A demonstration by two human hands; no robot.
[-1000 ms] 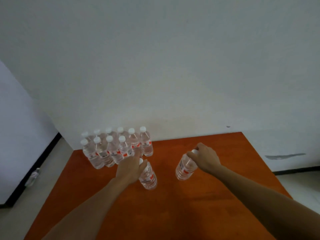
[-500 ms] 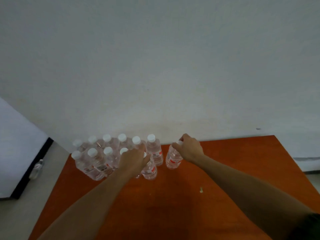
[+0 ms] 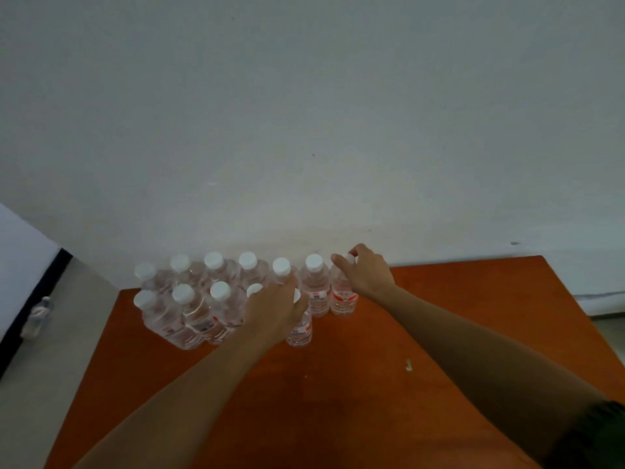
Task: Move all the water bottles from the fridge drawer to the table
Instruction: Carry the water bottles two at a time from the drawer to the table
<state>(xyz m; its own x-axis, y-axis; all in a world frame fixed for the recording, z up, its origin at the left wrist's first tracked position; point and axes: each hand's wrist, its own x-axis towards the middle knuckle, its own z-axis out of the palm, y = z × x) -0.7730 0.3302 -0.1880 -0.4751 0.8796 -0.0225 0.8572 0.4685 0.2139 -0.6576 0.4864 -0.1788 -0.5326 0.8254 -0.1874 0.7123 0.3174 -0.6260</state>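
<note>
Water bottles (image 3: 189,316), clear plastic with white screw caps, stand upright in two packed rows at the far-left corner of the orange-brown wooden desk (image 3: 338,407), close against the pale grey wall (image 3: 304,130). Two of them are in hand.

The end bottle (image 3: 342,299), its red-banded label toward us, stands at the right end of the back row, touching or just beside its neighbour. Our right hand (image 3: 367,274) reaches in from the right, and its grip pinches the cap from above, fingers curled round it.

The front bottle (image 3: 300,328) stands at the right end of the nearer row, directly beneath our left hand (image 3: 274,311). That grip curls down over its top, so only a sliver of cap shows.

Both bottles have their long axes vertical, so each grip sits straight above its bottle. We judge the coming move to be a plain release upward that must not nudge the neighbours. No fridge drawer is in view.

A small pale scrap (image 3: 408,365) lies on the desk nearer us. A blurred clear object (image 3: 37,316) sits on the grey floor (image 3: 50,384) at left.
</note>
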